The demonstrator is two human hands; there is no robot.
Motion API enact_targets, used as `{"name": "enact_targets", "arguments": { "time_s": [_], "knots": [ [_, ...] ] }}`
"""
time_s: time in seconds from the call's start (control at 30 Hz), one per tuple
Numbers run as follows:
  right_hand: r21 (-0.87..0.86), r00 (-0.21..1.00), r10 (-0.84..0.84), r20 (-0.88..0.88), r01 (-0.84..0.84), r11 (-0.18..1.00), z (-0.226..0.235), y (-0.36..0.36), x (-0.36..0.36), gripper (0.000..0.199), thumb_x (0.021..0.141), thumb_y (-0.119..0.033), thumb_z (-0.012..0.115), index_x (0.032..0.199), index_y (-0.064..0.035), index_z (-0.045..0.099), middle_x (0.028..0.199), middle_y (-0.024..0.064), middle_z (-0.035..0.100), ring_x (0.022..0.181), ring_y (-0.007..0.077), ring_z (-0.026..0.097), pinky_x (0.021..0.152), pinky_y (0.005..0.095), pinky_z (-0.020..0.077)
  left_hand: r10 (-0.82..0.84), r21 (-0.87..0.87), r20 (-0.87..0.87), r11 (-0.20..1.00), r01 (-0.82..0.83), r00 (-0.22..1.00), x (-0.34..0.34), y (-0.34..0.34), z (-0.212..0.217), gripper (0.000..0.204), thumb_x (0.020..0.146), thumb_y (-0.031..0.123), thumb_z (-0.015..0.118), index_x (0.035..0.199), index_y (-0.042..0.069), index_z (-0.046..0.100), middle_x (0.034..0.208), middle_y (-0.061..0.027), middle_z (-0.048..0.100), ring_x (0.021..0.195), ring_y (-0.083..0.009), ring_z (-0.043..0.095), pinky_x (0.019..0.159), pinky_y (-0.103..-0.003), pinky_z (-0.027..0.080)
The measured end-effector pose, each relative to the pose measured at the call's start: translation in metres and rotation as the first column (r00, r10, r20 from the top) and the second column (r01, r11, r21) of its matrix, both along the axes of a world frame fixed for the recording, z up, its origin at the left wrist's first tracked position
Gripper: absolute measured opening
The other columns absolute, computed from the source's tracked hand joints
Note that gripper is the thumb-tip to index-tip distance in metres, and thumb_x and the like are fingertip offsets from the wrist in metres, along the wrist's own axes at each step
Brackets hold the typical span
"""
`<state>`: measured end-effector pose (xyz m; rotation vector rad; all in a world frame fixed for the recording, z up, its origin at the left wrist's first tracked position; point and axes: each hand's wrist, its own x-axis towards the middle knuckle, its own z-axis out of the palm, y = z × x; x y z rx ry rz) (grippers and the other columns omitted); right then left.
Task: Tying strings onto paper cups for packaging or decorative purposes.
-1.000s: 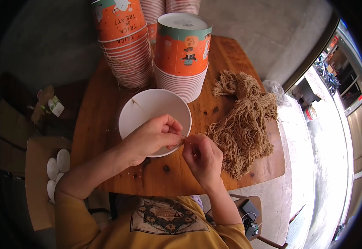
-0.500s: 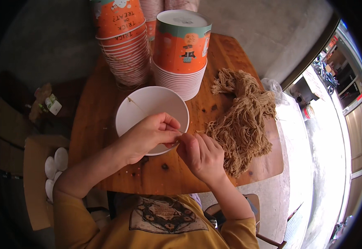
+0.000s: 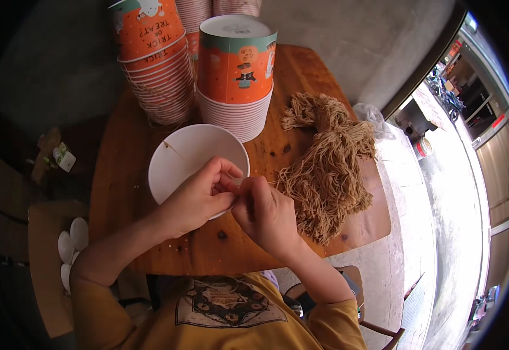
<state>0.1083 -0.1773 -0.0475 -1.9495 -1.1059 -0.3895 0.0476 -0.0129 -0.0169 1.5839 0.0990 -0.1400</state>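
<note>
Curling their fingers, left hand [image 3: 199, 195] and right hand [image 3: 266, 213] meet near the 4-o'clock rim of the white bucket [image 3: 193, 154] | Grip: whether either pinches anything cannot be told | Bucket: mouth upward on wooden table [image 3: 196, 251], thin strand [image 3: 170, 146] at its 10 o'clock | Around it: tan yarn bundle [image 3: 331, 166] at 3 o'clock, tub stack [image 3: 236, 70] at 1

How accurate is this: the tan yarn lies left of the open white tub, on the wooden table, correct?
Not quite: the tan yarn lies right of the open white tub, as the head view shows. It is on the wooden table.
</note>
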Motion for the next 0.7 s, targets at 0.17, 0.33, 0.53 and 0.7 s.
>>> {"name": "enact_targets", "arguments": {
  "time_s": [0.17, 0.33, 0.53, 0.7],
  "knots": [
    [-0.061, 0.934, 0.041, -0.354, -0.067, 0.996, 0.009, -0.002, 0.002, 0.02, 0.085, -0.018, 0.064, 0.095, -0.0041, 0.053, 0.071, 0.0158, 0.064, 0.064, 0.0342, 0.066, 0.056, 0.0441, 0.0518, 0.006, 0.146, 0.108, 0.989, -0.022, 0.994, -0.002, -0.005, -0.011, 0.026, 0.094, -0.006, 0.052, 0.116, 0.005, 0.045, 0.1, -0.0032, 0.055, 0.089, -0.0084, 0.056, 0.075, -0.023, 0.051],
    [-0.029, 0.822, 0.077, -0.564, -0.113, 0.993, 0.019, -0.006, 0.007, 0.017, 0.086, -0.018, 0.063, 0.089, -0.0028, 0.055, 0.071, 0.0165, 0.065, 0.065, 0.0348, 0.067, 0.058, 0.0421, 0.0525, 0.014, 0.323, 0.254, 0.941, -0.099, 0.967, -0.005, -0.012, -0.009, 0.029, 0.088, -0.007, 0.055, 0.112, 0.003, 0.042, 0.093, -0.0085, 0.057, 0.086, -0.0167, 0.06, 0.078, -0.032, 0.051],
    [-0.088, 0.865, 0.055, -0.499, -0.114, 0.99, 0.021, -0.012, -0.001, 0.015, 0.086, -0.014, 0.065, 0.092, -0.0025, 0.058, 0.072, 0.0115, 0.065, 0.062, 0.0254, 0.065, 0.057, 0.0358, 0.0508, 0.043, 0.301, 0.236, 0.947, -0.115, 0.971, -0.008, -0.007, -0.01, 0.03, 0.088, -0.006, 0.055, 0.112, 0.004, 0.041, 0.091, -0.0081, 0.056, 0.084, -0.0172, 0.06, 0.076, -0.033, 0.051],
    [-0.116, 0.987, 0.018, -0.157, -0.037, 0.993, 0.013, -0.013, -0.003, 0.013, 0.086, -0.01, 0.065, 0.095, -0.003, 0.06, 0.073, 0.0077, 0.065, 0.06, 0.0171, 0.064, 0.057, 0.0303, 0.0498, -0.011, 0.299, 0.207, 0.953, -0.053, 0.978, -0.009, -0.01, -0.005, 0.028, 0.09, -0.009, 0.05, 0.112, 0.006, 0.039, 0.095, -0.0029, 0.05, 0.085, -0.0081, 0.053, 0.074, -0.024, 0.052]
  ]
}}
